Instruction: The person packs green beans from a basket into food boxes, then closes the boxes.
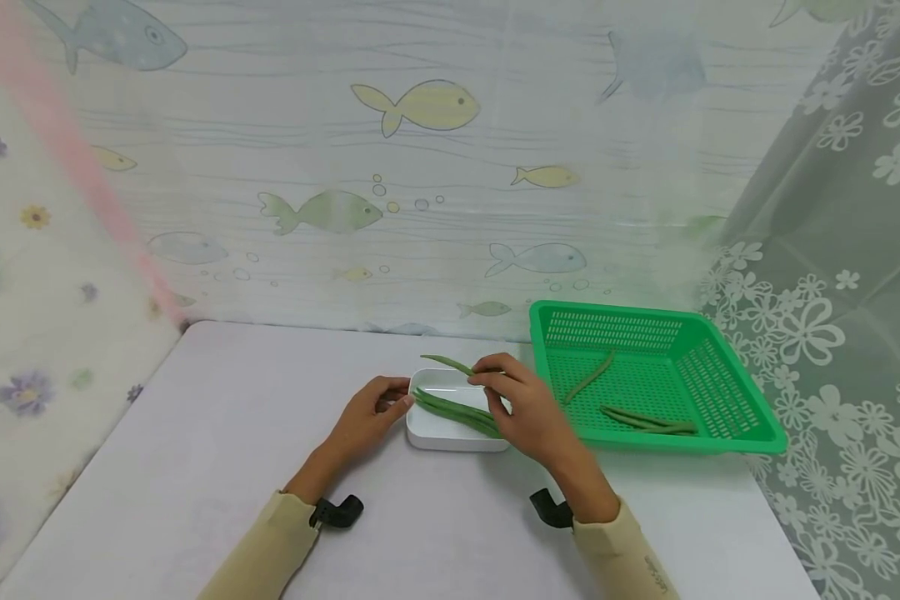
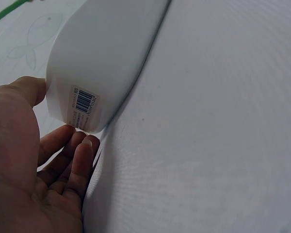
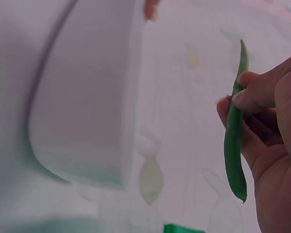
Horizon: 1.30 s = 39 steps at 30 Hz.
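Observation:
My right hand (image 1: pixel 528 412) pinches a single green bean (image 3: pixel 234 141) between thumb and fingers, above a white rectangular dish (image 1: pixel 457 439). Several green beans (image 1: pixel 457 412) lie together in that dish, their right ends partly hidden behind the right hand. At the dish's left end, my left hand (image 1: pixel 367 421) holds the rim and wall with thumb and curled fingertips. A barcode label (image 2: pixel 84 104) shows on the dish's wall in the left wrist view.
A green plastic basket (image 1: pixel 656 442) stands right of the dish, with a few green beans (image 1: pixel 648 422) and a lone bean (image 1: pixel 589 377) inside. The white table (image 1: pixel 270 367) meets a fish-print curtain (image 1: pixel 420 183) at the back.

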{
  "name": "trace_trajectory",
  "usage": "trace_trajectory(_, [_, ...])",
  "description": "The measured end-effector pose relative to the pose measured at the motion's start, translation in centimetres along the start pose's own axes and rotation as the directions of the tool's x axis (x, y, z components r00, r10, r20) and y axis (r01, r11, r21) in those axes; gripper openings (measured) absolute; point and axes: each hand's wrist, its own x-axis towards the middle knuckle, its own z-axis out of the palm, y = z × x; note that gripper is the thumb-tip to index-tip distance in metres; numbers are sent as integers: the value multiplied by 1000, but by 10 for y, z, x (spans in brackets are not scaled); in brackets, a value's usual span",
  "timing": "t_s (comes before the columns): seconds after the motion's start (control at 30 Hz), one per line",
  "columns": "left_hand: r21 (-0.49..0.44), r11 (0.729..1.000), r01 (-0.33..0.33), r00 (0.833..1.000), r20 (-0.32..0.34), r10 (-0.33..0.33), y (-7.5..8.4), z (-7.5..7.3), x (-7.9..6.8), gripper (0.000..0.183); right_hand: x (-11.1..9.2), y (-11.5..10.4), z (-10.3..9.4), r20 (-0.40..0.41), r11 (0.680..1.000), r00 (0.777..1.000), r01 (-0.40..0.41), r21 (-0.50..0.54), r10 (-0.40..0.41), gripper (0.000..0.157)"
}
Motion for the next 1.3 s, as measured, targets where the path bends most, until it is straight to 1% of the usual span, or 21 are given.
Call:
trace_trajectory(0.1, [-4,1000,-3,1000,-3,3,0,0,0,44,-2,0,14,21,1000,1000,3,-8,-3,28])
trace_trajectory(0.2, [-2,1000,-13,1000,-4,13,-1,0,0,45,-4,0,25,46,1000,999,-14,-8,14,28])
trace_trajectory(0.37, [-6,1000,-20,1000,-6,20,-1,0,0,45,-8,2,38,103,997,992,-78,-9,78,23])
trace_trajectory(0.57, [-8,1000,-29,1000,-10,29,0,0,-1,45,-13,7,49,173,988,973,-152,-23,154,21])
trace_trajectory(0.7, [-2,1000,-31,999,-11,31,-2,1,0,44,-13,8,51,204,981,959,-192,-41,196,22])
trace_trajectory(0.9, [-11,999,-31,999,-5,31,-3,0,1,44,-13,8,53,221,967,942,-240,-85,253,22])
trace_trajectory(1.17, [-28,999,-16,1000,5,16,-3,1,2,46,-15,12,54,248,958,925,-274,-87,287,23])
trace_trajectory(1.3, [-30,999,-13,1000,9,14,-5,2,3,46,-16,13,54,247,954,921,-286,-92,300,24])
